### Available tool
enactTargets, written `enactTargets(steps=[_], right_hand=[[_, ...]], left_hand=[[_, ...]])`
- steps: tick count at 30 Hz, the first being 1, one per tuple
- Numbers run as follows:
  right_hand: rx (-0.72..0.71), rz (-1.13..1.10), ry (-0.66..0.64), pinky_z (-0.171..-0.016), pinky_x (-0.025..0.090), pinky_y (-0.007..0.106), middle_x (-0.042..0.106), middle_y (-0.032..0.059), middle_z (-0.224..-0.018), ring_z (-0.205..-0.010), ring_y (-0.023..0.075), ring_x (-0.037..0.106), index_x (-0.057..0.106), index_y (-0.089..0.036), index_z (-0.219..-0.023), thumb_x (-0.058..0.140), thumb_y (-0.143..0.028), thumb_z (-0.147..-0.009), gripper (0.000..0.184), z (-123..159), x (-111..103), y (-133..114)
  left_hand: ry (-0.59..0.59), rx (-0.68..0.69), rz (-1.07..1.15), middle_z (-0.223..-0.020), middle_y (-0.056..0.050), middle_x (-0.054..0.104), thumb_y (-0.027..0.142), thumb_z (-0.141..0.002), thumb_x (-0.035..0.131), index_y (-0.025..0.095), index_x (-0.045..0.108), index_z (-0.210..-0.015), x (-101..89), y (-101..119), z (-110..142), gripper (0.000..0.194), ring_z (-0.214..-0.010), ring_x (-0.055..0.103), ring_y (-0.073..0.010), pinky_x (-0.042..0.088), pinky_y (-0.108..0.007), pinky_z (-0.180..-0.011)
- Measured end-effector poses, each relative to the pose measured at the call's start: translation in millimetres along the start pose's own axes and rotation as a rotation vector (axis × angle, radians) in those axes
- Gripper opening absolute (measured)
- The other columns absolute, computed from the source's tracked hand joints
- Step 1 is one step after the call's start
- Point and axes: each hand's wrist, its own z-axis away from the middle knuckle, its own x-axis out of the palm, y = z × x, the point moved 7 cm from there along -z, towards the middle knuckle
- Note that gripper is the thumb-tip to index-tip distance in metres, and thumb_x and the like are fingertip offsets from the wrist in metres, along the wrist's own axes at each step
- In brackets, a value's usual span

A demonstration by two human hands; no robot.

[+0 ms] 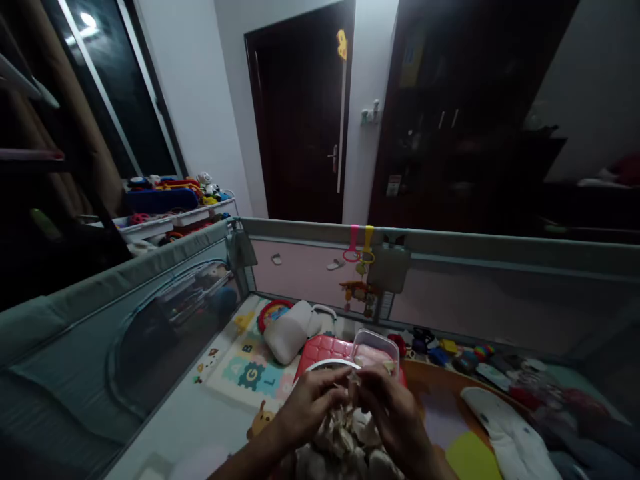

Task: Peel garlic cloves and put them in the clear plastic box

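Observation:
Both my hands meet low in the middle of the view. My left hand (309,403) and my right hand (395,417) have their fingers pinched together on a small pale piece between them, too small to name. Below them lies a heap of pale, whitish pieces (350,443). Just beyond my fingers sits a white-rimmed bowl (333,364) and a clear plastic box (376,347), both on a red stool-like top (320,352).
I sit inside a grey mesh playpen (320,233). An alphabet mat (250,370), a white pillow (287,333), toys along the far wall (450,350), a white cloth (505,427) and a yellow pad (473,459) lie around. A dark door (300,113) stands behind.

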Motion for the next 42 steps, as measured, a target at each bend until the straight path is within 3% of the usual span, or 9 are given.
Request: enactTargets(steps=[5, 8, 12, 18, 24, 28, 33, 42], right_hand=[[0.104, 0.052, -0.024, -0.05, 0.05, 0.021, 0.068, 0.0008, -0.065, -0.056, 0.0152, 0.065, 0.062, -0.023, -0.08, 0.054, -0.021, -0.084, 0.01, 12, 8, 15], [0.086, 0.066, -0.004, -0.05, 0.05, 0.021, 0.067, 0.0004, -0.062, -0.053, 0.0145, 0.064, 0.062, -0.022, -0.073, 0.056, -0.025, -0.084, 0.013, 12, 8, 16], [0.021, 0.089, 0.008, -0.051, 0.05, 0.021, 0.067, 0.0011, -0.061, -0.054, 0.0149, 0.065, 0.061, -0.021, -0.068, 0.056, -0.025, -0.085, 0.018, 10, 7, 11], [-0.02, 0.127, 0.038, -0.05, 0.05, 0.02, 0.068, 0.0009, -0.061, -0.052, 0.0145, 0.065, 0.062, -0.021, -0.07, 0.057, -0.024, -0.085, 0.016, 10, 6, 8], [-0.013, 0.145, 0.015, -0.052, 0.049, 0.021, 0.066, 0.0012, -0.061, -0.054, 0.0148, 0.064, 0.06, -0.021, -0.069, 0.052, -0.027, -0.088, 0.021, 12, 8, 10], [-0.016, 0.156, -0.019, -0.055, 0.048, 0.022, 0.066, 0.0015, -0.066, -0.06, 0.0147, 0.064, 0.058, -0.021, -0.073, 0.049, -0.019, -0.088, 0.018, 18, 7, 11], [-0.096, 0.176, 0.062, -0.051, 0.045, 0.021, 0.062, 0.0006, -0.063, -0.056, 0.0134, 0.06, 0.053, -0.022, -0.072, 0.043, -0.01, -0.086, 0.02, 26, -1, 6], [-0.07, 0.219, 0.108, -0.047, 0.036, 0.023, 0.054, -0.0011, -0.059, -0.05, 0.0139, 0.05, 0.044, -0.022, -0.069, 0.037, -0.003, -0.076, 0.022, 35, 3, 13]], left_hand=[[0.132, -0.024, 0.026, -0.076, -0.005, 0.073, 0.012, -0.069, 0.062, 0.018, 0.076, -0.091, -2.4, -18, 1, 0.026, -0.072, 0.063, -0.0202, 0.047, -0.025, -0.067], [0.222, -0.014, 0.036, -0.079, -0.006, 0.074, 0.011, -0.065, 0.066, 0.017, 0.076, -0.084, -8.5, -26, 3, 0.023, -0.074, 0.065, -0.0212, 0.049, -0.026, -0.07], [0.262, -0.065, 0.205, -0.078, -0.006, 0.074, 0.01, -0.063, 0.066, 0.016, 0.075, -0.08, -7.8, -39, 2, 0.02, -0.073, 0.066, -0.0206, 0.051, -0.026, -0.069], [0.247, -0.084, 0.399, -0.072, -0.006, 0.073, 0.013, -0.057, 0.076, 0.013, 0.074, -0.072, -4.0, -48, -4, 0.015, -0.068, 0.066, -0.0195, 0.051, -0.026, -0.065], [0.22, -0.091, 0.445, -0.063, -0.003, 0.072, 0.01, -0.052, 0.077, 0.014, 0.073, -0.065, -4.3, -50, -8, 0.014, -0.059, 0.064, -0.016, 0.05, -0.023, -0.059], [0.196, -0.077, 0.401, -0.058, -0.002, 0.07, 0.007, -0.053, 0.072, 0.014, 0.073, -0.065, 0.8, -45, -10, 0.014, -0.055, 0.063, -0.0156, 0.049, -0.022, -0.055], [0.206, -0.095, 0.387, -0.057, -0.001, 0.069, 0.008, -0.053, 0.07, 0.014, 0.073, -0.063, 12.2, -45, -11, 0.012, -0.055, 0.062, -0.0148, 0.047, -0.021, -0.054], [0.201, -0.076, 0.239, -0.062, -0.001, 0.069, 0.008, -0.056, 0.067, 0.013, 0.072, -0.065, 17.0, -38, -5, 0.012, -0.061, 0.06, -0.0146, 0.046, -0.022, -0.06]])
